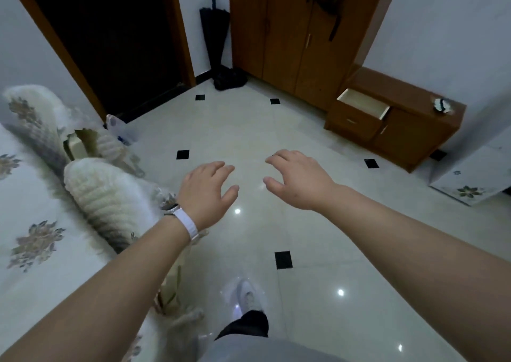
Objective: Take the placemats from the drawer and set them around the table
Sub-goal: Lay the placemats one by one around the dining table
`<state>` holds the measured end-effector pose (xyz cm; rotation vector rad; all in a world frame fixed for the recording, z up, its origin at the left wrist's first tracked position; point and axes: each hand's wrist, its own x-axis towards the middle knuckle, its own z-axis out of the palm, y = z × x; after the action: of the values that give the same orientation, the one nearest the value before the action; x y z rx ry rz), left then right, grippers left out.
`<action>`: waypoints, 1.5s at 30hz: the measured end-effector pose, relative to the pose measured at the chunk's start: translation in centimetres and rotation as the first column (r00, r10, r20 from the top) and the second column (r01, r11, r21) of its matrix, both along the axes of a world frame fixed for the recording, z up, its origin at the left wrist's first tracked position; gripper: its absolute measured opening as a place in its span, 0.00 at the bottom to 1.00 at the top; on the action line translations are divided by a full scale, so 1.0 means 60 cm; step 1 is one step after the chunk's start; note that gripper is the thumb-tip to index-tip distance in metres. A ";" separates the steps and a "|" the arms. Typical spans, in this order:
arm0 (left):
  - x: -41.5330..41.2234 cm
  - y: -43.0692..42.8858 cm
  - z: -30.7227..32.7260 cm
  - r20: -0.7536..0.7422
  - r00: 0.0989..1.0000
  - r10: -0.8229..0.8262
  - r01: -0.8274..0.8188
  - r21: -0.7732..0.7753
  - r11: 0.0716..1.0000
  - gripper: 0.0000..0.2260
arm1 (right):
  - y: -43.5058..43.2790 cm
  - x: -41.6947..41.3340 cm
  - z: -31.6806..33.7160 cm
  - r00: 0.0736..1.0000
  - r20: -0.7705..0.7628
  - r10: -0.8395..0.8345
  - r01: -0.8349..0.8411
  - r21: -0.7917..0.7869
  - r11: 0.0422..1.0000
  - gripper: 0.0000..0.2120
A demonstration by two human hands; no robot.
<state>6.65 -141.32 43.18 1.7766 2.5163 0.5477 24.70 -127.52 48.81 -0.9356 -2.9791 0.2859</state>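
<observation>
From the head view, both hands reached forward over the pale tiled floor (249, 129), holding nothing. The left hand (206, 193), a white watch strap (188, 223) on its wrist, had its fingers spread and relaxed. The right hand (297, 180), near it, hung loose with its fingers slightly bent. Well beyond the right hand and off to its right, the drawer (365, 103) of a low brown cabinet (409, 129) stood pulled out, its contents too small to tell. Left of the left hand lay the table (36, 195) under a floral cloth, with a fluffy white chair cover (110, 195) beside that wrist
</observation>
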 end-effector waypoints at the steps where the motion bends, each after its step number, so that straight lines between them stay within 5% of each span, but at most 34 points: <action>1: -0.023 0.025 -0.002 0.012 1.000 0.012 -0.012 -0.002 1.000 0.26 | 0.026 -0.023 0.004 1.000 0.010 0.000 0.000 0.000 1.000 0.26; 12: -0.246 0.164 0.027 -0.011 0.990 0.141 -0.141 0.010 0.990 0.25 | 0.219 -0.269 0.044 0.991 0.002 0.132 -0.132 0.010 0.991 0.26; 22: -0.429 0.168 0.022 -0.049 0.899 0.436 -0.436 0.002 0.900 0.24 | 0.322 -0.536 0.014 0.911 -0.045 0.409 -0.410 -0.013 0.912 0.25; 35: -0.602 0.257 0.050 -0.140 0.624 0.769 -0.781 -0.085 0.619 0.24 | 0.449 -0.887 0.014 0.611 -0.079 0.788 -0.791 -0.028 0.611 0.24; 45: -0.613 0.119 0.074 -0.165 0.263 0.951 -0.963 -0.104 0.249 0.24 | 0.281 -1.075 0.018 0.284 -0.116 0.952 -0.957 -0.088 0.275 0.25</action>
<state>-30.12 -134.21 47.59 -0.1117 3.2877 0.1619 -39.79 -110.68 49.91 1.0789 -3.0271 0.4789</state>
